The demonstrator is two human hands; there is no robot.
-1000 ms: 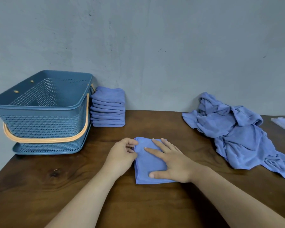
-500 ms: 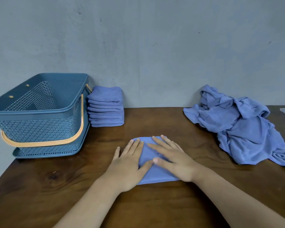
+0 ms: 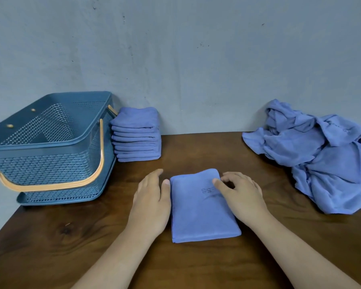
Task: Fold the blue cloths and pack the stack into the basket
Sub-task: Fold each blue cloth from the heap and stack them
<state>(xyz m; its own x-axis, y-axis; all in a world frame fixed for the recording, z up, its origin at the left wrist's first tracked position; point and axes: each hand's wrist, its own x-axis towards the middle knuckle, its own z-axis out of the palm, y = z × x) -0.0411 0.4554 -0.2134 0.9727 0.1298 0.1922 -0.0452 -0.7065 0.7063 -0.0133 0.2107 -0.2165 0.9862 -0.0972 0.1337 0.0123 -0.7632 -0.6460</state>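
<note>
One folded blue cloth (image 3: pixel 202 207) lies on the wooden table (image 3: pixel 71 236) between two hands. The left hand (image 3: pixel 152 203) lies flat and relaxed against its left edge. The right hand (image 3: pixel 241 195) has its thumb on top and fingers bent at the right edge; I cannot tell whether it grips. One basket (image 3: pixel 50 142) stands at the left, with one stack of about eight folded cloths (image 3: pixel 137 138) just beside it and one crumpled heap (image 3: pixel 325 163) at the right.

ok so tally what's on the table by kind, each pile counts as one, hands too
basket: 1
stack of folded cloths: 1
single folded cloth: 1
heap of unfolded cloths: 1
hands: 2, left hand and right hand
total: 6
</note>
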